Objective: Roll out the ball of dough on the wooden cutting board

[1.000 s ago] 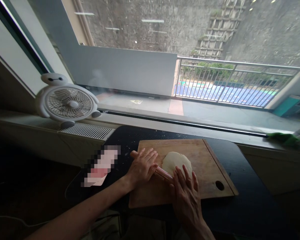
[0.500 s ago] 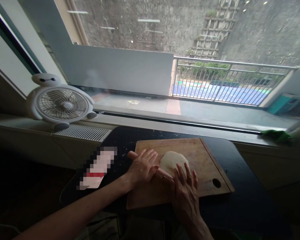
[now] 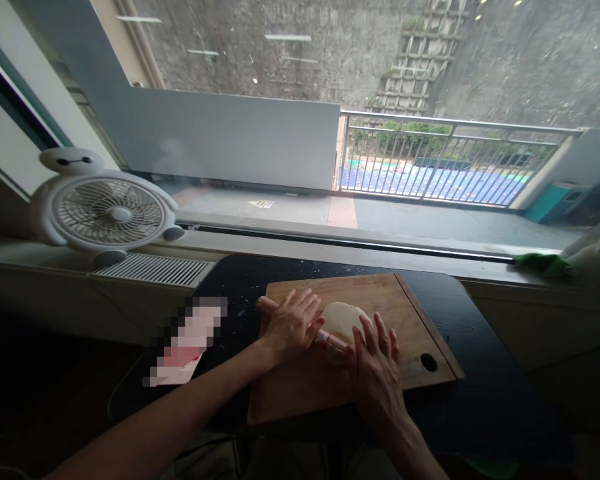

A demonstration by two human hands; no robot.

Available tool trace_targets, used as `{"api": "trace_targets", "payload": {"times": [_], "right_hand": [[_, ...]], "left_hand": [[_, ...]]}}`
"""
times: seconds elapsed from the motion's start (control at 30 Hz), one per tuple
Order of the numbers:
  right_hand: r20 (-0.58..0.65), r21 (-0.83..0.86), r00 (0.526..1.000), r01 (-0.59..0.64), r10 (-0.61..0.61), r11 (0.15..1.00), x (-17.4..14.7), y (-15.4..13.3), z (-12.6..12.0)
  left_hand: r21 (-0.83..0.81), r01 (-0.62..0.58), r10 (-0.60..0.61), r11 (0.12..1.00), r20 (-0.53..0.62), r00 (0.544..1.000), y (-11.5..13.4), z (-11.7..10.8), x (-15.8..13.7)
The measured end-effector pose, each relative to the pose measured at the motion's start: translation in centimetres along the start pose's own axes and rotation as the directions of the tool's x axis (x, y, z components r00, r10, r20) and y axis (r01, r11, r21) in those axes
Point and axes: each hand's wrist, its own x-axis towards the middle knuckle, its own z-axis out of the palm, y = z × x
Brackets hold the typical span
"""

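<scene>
A wooden rolling pin [image 3: 325,338] lies slantwise across a flattened round of pale dough [image 3: 344,317]. Its mid-part shows a red and white mark between my hands, and dough peeks out on both sides of it. My left hand [image 3: 294,321] rests palm down over the pin's left part, fingers stretched forward. Over the pin's right end, my right hand [image 3: 377,357] presses with fingers spread; its fingertips are close to or over the dough's right edge. The right end of the pin is hidden under that hand. Beneath everything is a wooden cutting board [image 3: 300,393].
The board lies on a black table [image 3: 485,353] dusted with white specks. A blurred-out pink and red item [image 3: 195,340] lies at the table's left. A white fan [image 3: 110,207] stands by the window, and a green cloth [image 3: 545,265] lies on the sill at right.
Both hands have rolled the pin forward a little onto the dough, so some dough now shows on its near side. The pin's red and white mark has turned into sight.
</scene>
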Motion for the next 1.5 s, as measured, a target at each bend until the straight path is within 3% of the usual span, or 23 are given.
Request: {"api": "trace_targets", "payload": {"times": [0.1,0.17,0.4,0.47,0.67,0.77,0.83,0.97,1.2,1.37,1.5], "right_hand": [[-0.041,0.023,0.996,0.076,-0.075,0.997,-2.9,-0.9,0.5],[-0.055,0.034,0.995,0.083,-0.081,0.996,-3.2,-1.1,0.6],[-0.022,-0.017,0.992,-0.121,0.121,0.992,2.9,1.1,0.0],[-0.011,-0.025,0.992,-0.127,0.126,0.992,3.2,1.4,-0.1],[-0.001,0.026,1.000,-0.002,0.002,1.000,-1.2,0.7,0.1],[-0.042,0.060,0.999,0.022,-0.019,0.998,-1.5,0.5,0.4],[-0.062,0.061,0.998,-0.015,0.018,0.998,-0.3,0.8,0.5],[-0.081,0.023,0.990,-0.109,0.111,0.994,1.8,2.6,-0.3],[-0.004,-0.033,0.998,-0.056,0.056,0.998,-3.1,5.9,-1.9],[-0.022,-0.041,0.986,-0.166,0.165,0.985,1.0,5.6,-1.4],[-0.018,-0.054,0.985,-0.170,0.169,0.984,2.9,4.8,-1.3]], "left_hand": [[0.027,-0.080,0.079,0.996,0.017,0.997,0.3,-0.6,-3.7],[0.039,-0.107,0.106,0.994,0.019,0.994,0.4,-0.8,-4.2],[0.025,0.058,-0.059,0.998,0.016,0.998,0.3,0.2,3.4],[0.015,0.064,-0.065,0.998,0.029,0.997,0.4,0.2,3.9],[0.036,-0.028,0.027,0.999,0.011,1.000,1.0,-0.4,-2.9],[0.034,-0.063,0.064,0.997,-0.014,0.998,0.5,-0.8,-4.5],[0.040,-0.010,0.012,0.999,-0.042,0.999,0.0,-1.0,-3.6],[0.074,0.220,-0.210,0.973,-0.118,0.971,0.9,-1.2,-1.3],[-0.031,0.111,-0.111,0.993,0.010,0.994,6.2,-0.8,-3.8],[-0.014,0.228,-0.228,0.974,-0.075,0.971,5.4,-0.3,0.0],[0.034,0.228,-0.222,0.973,-0.135,0.966,4.7,0.2,1.1]]}}
